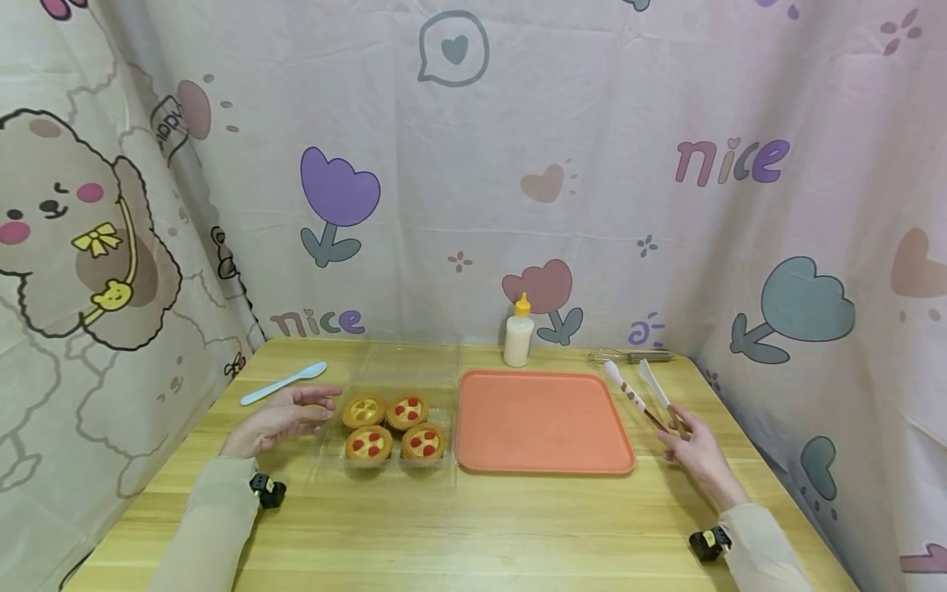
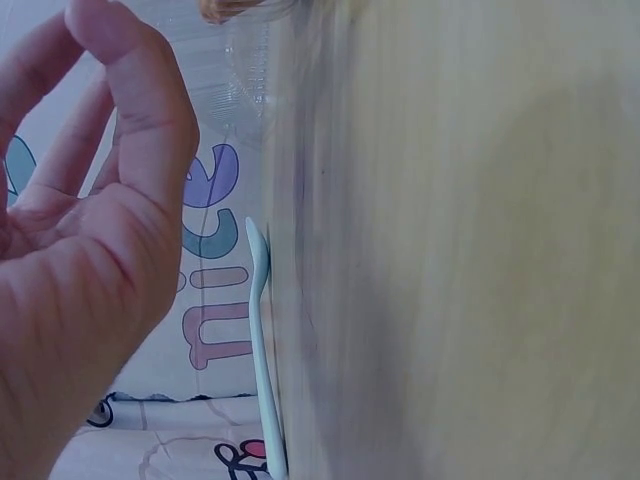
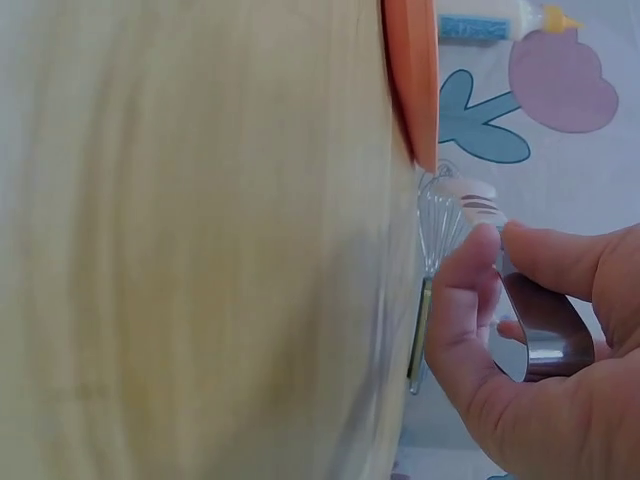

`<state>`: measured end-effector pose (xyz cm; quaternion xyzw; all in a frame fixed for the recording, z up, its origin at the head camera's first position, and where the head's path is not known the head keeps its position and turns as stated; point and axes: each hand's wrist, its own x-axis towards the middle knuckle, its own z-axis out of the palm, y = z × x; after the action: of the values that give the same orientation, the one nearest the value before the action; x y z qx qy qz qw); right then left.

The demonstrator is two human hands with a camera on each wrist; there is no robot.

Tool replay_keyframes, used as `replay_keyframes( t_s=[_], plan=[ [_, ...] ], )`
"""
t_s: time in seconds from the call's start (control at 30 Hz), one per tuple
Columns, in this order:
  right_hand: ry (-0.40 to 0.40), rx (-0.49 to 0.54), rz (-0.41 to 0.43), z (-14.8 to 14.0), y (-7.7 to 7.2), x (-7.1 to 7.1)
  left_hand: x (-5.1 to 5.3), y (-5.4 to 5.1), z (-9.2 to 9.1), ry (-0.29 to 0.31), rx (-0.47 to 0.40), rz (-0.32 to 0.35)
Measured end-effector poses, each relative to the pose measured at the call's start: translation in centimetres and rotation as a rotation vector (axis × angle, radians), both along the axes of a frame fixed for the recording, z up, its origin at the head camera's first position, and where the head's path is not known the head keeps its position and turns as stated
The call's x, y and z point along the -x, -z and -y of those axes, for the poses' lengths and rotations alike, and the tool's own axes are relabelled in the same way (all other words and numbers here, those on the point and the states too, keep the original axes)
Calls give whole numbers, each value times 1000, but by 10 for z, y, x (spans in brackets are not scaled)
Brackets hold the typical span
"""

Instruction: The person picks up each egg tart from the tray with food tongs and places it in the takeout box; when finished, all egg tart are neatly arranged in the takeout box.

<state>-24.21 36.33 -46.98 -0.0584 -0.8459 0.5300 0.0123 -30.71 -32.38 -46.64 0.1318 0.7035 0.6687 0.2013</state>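
Observation:
My right hand (image 1: 697, 454) grips a pair of tongs (image 3: 548, 325) between thumb and fingers, at the right of the table. Their bent metal end shows inside the hand in the right wrist view, and their two pale tips spread apart in the head view. My left hand (image 1: 284, 418) is empty, its fingers loosely bent, beside the left edge of a clear plastic box (image 1: 403, 359) whose lid stands raised at the back. Inside the box sit several small tarts (image 1: 368, 444) with red or yellow toppings. An orange tray (image 1: 543, 421) lies between the box and the tongs.
A pale blue spoon (image 1: 284, 384) lies behind my left hand. At the back stands a white squeeze bottle (image 1: 519, 337) with a yellow cap. Behind the tongs lies a whisk (image 1: 632, 356). A printed curtain (image 1: 459, 164) encloses the wooden table (image 1: 444, 534).

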Motion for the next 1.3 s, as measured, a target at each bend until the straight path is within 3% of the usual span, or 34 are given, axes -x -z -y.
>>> replay_keyframes(
  t_s=[0.37, 0.77, 0.9, 1.3],
  plan=[
    [-37, 79, 52, -9, 4, -1, -2, -2, -1, -5, 22, -13],
    [-268, 105, 177, -39, 5, 8, -1, 0, -1, -7, 24, -22],
    [-350, 67, 153, -46, 2, 10, -1, 0, -1, 1, 7, -20],
    [-396, -117, 97, -53, 0, 14, 1, 2, 0, 6, 32, -29]
  ],
)
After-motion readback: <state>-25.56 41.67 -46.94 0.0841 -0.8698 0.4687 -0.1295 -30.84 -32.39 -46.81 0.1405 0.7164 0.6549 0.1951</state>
